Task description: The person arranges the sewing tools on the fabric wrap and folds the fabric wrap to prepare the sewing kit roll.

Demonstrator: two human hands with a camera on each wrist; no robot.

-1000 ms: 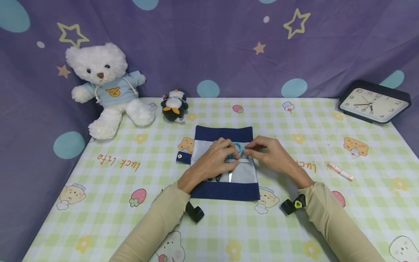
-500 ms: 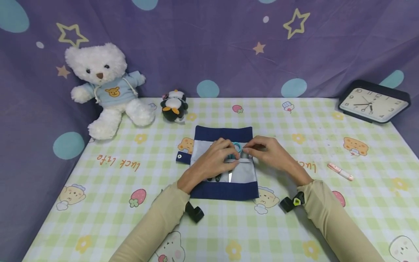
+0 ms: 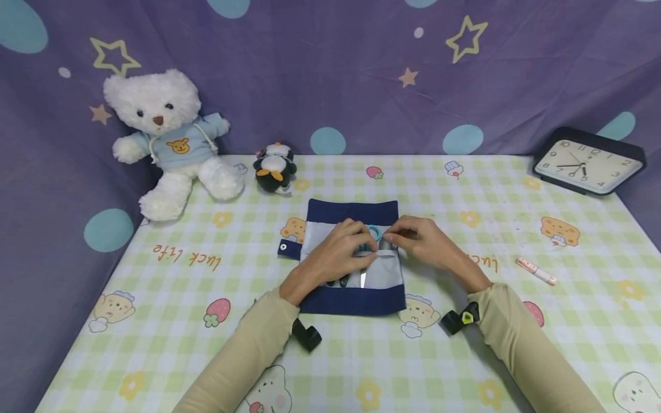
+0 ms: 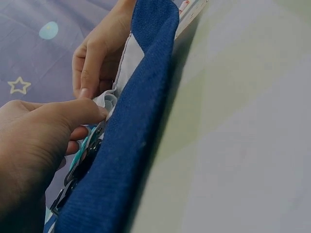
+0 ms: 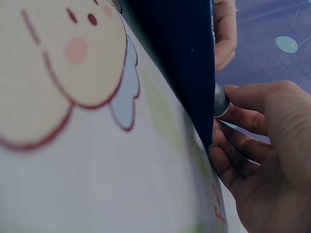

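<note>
The open tool pouch (image 3: 356,301) lay flat on the table (image 3: 439,373), with the work centred at its right-hand part. The left hand (image 3: 341,248) was closed to a narrow pinch on the light strip (image 3: 387,253) that crossed the pouch lining. The right hand (image 3: 427,242) held a small grey item (image 5: 221,103) between thumb and forefinger, next to that strip; its lower end was hidden, so its seating could not be confirmed.

Principal risk: misinsertion. If the strip slipped from the left hand's pinch, the opening could close and the item could pass outside the loop.

Secondary risk: item drop. The grip was at the fingertips only; a catch against the strip's edge could have twisted the item free.

Further risk: disturbance of neighbouring tools. The turquoise handle (image 3: 379,229) stood just beside the right fingertips, and the black tools (image 3: 344,280) lay partly under the left hand. A pull on the strip could have loosened either, or dragged the pouch, which nothing visibly anchored, across the table
</note>
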